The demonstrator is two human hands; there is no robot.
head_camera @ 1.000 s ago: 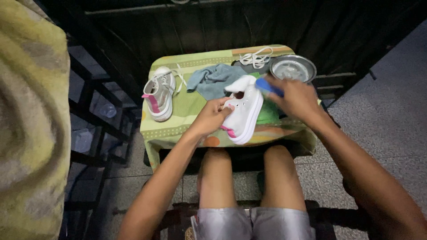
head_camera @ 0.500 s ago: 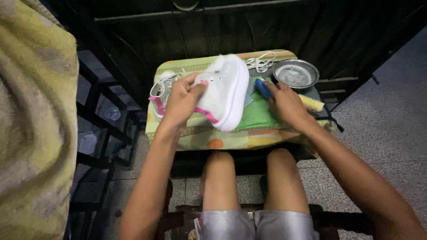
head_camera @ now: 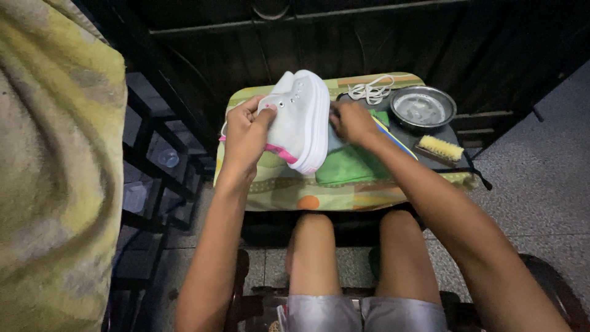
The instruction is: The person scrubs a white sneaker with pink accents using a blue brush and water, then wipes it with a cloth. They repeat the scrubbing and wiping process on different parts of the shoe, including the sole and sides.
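My left hand (head_camera: 246, 132) grips a white sneaker (head_camera: 298, 120) with a pink heel trim, holding it up on edge over the small table (head_camera: 289, 190). Its thick white sole faces right. My right hand (head_camera: 353, 122) is closed against the sole and holds a thin blue brush handle (head_camera: 390, 135) that runs back along my wrist. Whatever is at the brush's tip is hidden behind the shoe. A green cloth (head_camera: 347, 169) lies under the shoe.
A metal bowl (head_camera: 423, 107), a scrub brush with yellow bristles (head_camera: 439, 149) and loose white laces (head_camera: 370, 91) lie on the table's right side. A yellow towel (head_camera: 55, 184) hangs at the left. A dark metal gate (head_camera: 369, 37) stands behind; my knees are below.
The sneaker went from lying on the table to being lifted and turned on edge. My right hand with the blue brush moved left to meet the sole.
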